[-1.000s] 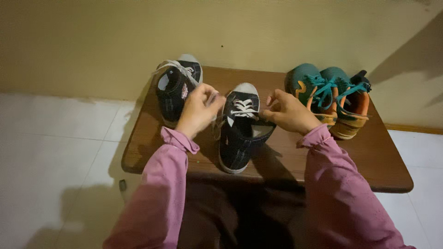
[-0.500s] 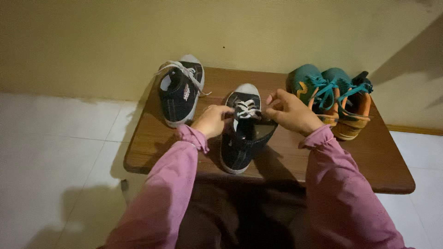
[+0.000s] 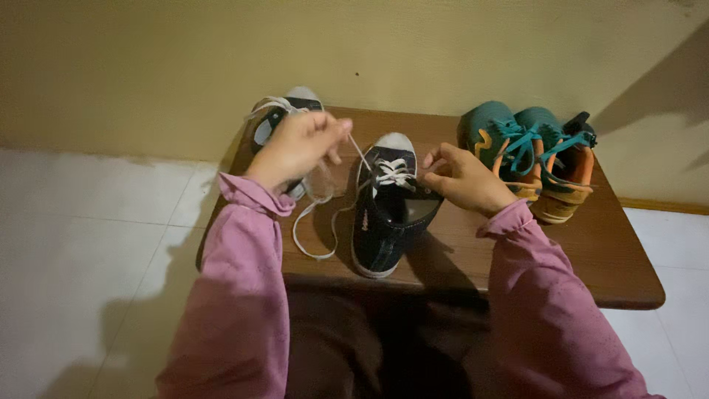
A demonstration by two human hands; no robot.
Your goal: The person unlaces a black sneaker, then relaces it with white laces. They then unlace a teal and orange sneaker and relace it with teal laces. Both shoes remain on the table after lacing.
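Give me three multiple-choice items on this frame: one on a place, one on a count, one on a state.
1. Where does the teal and orange pair of shoes stand on the wooden table?
A. at its right end, near the wall
B. at its front left corner
C. on the floor

2. How many shoes are in view?
A. two
B. four
C. six

3. What is the left hand doing?
A. lying flat on the table
B. pulling a white lace up and away from the middle dark sneaker
C. holding a teal shoe

Answers: 1 A, the pair sits at the right, by the wall. 2 B, two dark sneakers and two teal ones. 3 B, the lace runs from the raised hand to the sneaker.
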